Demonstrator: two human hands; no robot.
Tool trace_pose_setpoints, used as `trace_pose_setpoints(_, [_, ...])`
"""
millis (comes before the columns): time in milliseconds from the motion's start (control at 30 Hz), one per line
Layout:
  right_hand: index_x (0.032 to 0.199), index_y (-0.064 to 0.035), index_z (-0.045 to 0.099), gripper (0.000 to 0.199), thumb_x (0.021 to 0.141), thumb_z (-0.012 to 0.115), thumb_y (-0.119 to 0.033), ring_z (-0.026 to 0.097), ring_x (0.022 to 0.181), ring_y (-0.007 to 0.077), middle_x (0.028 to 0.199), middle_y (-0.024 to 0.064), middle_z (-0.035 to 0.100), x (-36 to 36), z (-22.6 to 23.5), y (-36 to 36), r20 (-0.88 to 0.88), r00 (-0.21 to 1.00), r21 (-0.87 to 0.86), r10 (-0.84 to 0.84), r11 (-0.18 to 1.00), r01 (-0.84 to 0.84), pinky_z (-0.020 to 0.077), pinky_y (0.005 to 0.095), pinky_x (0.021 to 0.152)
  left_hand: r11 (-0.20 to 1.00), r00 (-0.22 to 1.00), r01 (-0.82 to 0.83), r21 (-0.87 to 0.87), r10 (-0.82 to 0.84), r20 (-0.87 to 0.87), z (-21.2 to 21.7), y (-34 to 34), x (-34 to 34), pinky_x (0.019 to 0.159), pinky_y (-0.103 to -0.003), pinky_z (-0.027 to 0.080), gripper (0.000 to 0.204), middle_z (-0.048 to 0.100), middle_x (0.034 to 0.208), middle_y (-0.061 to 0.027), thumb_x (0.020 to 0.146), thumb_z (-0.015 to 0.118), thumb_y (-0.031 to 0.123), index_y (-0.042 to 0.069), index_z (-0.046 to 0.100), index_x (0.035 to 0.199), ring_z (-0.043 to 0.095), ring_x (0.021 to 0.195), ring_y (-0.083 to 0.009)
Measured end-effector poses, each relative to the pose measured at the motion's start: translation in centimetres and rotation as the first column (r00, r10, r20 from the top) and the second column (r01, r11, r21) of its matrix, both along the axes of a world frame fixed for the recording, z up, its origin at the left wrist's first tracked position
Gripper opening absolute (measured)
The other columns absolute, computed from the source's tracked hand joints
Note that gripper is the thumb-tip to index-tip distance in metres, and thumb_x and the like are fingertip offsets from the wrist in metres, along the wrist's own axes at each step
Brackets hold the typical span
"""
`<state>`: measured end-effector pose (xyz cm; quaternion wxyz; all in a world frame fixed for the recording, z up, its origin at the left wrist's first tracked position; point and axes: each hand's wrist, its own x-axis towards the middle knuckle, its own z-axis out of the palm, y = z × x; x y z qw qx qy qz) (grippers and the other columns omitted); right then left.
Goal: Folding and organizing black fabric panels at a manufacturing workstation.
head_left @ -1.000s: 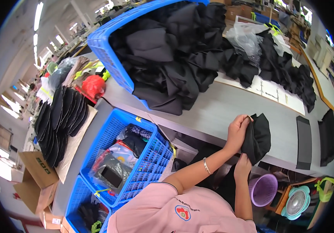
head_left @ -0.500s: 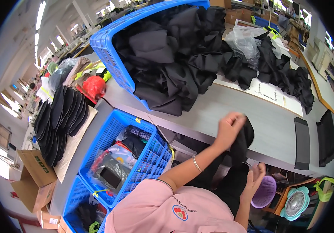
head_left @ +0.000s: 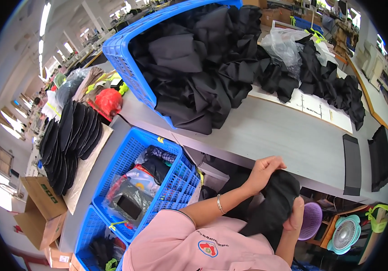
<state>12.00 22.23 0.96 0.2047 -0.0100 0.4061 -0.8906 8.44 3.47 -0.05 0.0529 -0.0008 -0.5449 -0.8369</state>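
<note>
Just off the table's front edge, a piece of black fabric (head_left: 273, 201) hangs between my two hands, close to my body. My left hand (head_left: 265, 171) is closed on its upper edge, with a bangle on that wrist. Lower down on the other side, my right hand (head_left: 296, 214) grips the fabric's right edge, its fingers partly hidden behind the cloth. Beyond them, a large heap of black fabric pieces (head_left: 194, 86) spills out of a tipped blue plastic basket (head_left: 126, 67) onto the grey table (head_left: 266, 135).
Flat black pieces (head_left: 351, 165) lie at the table's right end. Left of me stands a blue crate (head_left: 108, 189) holding bags and a phone (head_left: 129, 207). Stacked black pieces (head_left: 70, 140) rest on the left table. A purple basket (head_left: 310, 221) and a small fan (head_left: 344, 235) sit below right.
Both hands have moved: the left came down toward my body with the black fabric, and the right, open before, rose and took hold of the fabric's right edge.
</note>
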Motion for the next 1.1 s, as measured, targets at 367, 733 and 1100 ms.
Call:
trace_pose_setpoints(367, [0.067, -0.0094, 0.062, 0.03, 0.094, 0.068, -0.021, 0.047, 0.057, 0.0026, 0.064, -0.0078, 0.052, -4.1, -3.6, -6.5, 0.017, 0.936, 0.626, 0.351, 0.726, -0.284, 0.0327, 0.0246, 0.05, -0.05, 0.08, 0.759, 0.65, -0.982, -0.169, -20.7, 5.1, 4.0, 0.066, -0.032, 0.055, 0.019, 0.066, 0.109, -0.0075, 0.1, 0.053, 0.019, 0.004, 0.062, 0.109, 0.065, 0.076, -0.0123])
trace_pose_setpoints(733, [0.126, -0.0019, 0.057, 0.042, 0.101, 0.055, -0.034, 0.059, 0.111, 0.021, 0.122, 0.0116, 0.061, -4.9, -15.6, -1.4, -0.227, 0.961, 0.254, 0.158, 0.962, -0.098, 0.0453, 0.0349, 0.097, 0.154, 0.214, 0.816, 0.557, -0.976, -0.045, -14.9, -2.6, 5.6, 0.071, -0.032, 0.053, 0.02, 0.064, 0.112, -0.0094, 0.1, 0.054, 0.018, 0.004, 0.062, 0.111, 0.065, 0.081, -0.0145])
trace_pose_setpoints(1100, [0.137, -0.0006, 0.049, 0.058, 0.087, 0.071, -0.019, 0.055, 0.121, 0.0253, 0.128, 0.0148, 0.06, -3.2, 1.3, -5.5, -0.708, 0.689, 0.559, 0.157, 0.72, 0.41, 0.039, 0.0362, 0.107, -0.155, -0.068, 0.758, 0.634, -0.985, -0.16, -11.3, -7.5, 8.6, 0.075, -0.033, 0.052, 0.022, 0.063, 0.116, -0.0113, 0.099, 0.054, 0.018, 0.003, 0.061, 0.114, 0.064, 0.086, -0.0167])
